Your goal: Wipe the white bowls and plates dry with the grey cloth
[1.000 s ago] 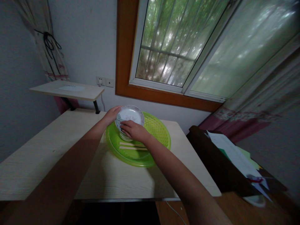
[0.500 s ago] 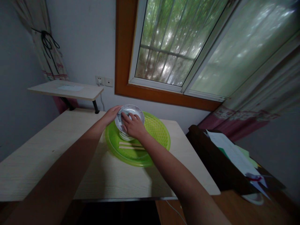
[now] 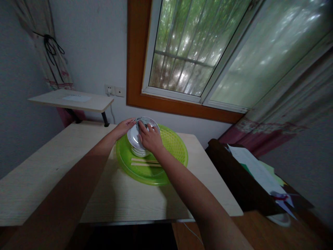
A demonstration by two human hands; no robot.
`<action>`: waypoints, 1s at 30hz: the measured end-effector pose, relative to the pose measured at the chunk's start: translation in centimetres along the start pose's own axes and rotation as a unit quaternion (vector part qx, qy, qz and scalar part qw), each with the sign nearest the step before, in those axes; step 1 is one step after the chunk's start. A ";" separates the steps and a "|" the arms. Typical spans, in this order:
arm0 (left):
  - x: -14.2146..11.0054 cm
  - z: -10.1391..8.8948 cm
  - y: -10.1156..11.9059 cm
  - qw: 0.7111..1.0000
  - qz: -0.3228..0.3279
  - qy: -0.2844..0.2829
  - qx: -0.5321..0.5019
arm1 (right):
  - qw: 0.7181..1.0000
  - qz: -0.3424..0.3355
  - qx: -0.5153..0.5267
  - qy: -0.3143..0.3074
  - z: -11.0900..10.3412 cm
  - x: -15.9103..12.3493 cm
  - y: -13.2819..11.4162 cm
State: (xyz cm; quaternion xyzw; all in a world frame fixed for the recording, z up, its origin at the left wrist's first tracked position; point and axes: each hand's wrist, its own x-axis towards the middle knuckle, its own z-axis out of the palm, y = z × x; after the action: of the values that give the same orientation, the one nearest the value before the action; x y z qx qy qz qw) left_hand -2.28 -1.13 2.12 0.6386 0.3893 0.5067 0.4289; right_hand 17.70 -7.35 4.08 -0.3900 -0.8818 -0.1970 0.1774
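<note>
My left hand (image 3: 122, 128) grips the far left rim of a white bowl (image 3: 133, 137), which is tilted toward me. Inside it, my right hand (image 3: 151, 139) presses a greyish cloth (image 3: 141, 120) against the far part of the surface. The cloth is partly covered by my fingers. Under the tilted bowl, a small stack of white bowls (image 3: 139, 152) stands on a round green plastic tray (image 3: 178, 151). A pair of light wooden chopsticks (image 3: 143, 162) lies on the tray, in front of the stack; their right ends are hidden by my right forearm.
The tray rests on a pale wooden table (image 3: 104, 205). A raised shelf (image 3: 70, 98) with a paper on it stands at the back left. Beyond are a wall socket (image 3: 109, 90) and a barred window. Dark furniture with papers (image 3: 256, 166) is at the right.
My right hand has moved the cloth from the left inside of the bowl up to its far side. My left hand keeps its grip on the rim.
</note>
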 end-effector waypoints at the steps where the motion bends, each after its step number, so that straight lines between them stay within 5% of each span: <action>1: -0.1 0.0 0.2 1.000 0.000 0.002 0.004 | 1.000 0.011 0.001 0.002 0.0 0.0 0.2; 10: 0.1 -0.1 -0.3 1.000 -0.009 0.023 0.004 | 0.994 0.105 -0.013 0.029 -0.3 -0.3 1.0; 19: 0.0 -0.1 -0.3 0.999 0.004 0.046 -0.003 | 0.984 0.172 -0.014 -0.040 -0.8 -0.9 1.1; 25: 0.0 -0.2 -0.7 0.998 0.000 0.057 -0.017 | 0.990 0.096 0.020 -0.099 -1.1 -1.3 1.1; 30: -0.4 -0.2 -0.1 0.998 -0.010 0.066 0.017 | 0.987 -0.062 0.119 -0.086 -0.7 -1.4 0.8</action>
State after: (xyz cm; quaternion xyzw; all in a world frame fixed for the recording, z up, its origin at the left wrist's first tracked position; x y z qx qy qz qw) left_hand -2.58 -1.42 1.90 0.6069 0.4317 0.5364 0.3969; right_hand 19.30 -8.02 4.20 -0.3267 -0.9332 -0.0670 0.1336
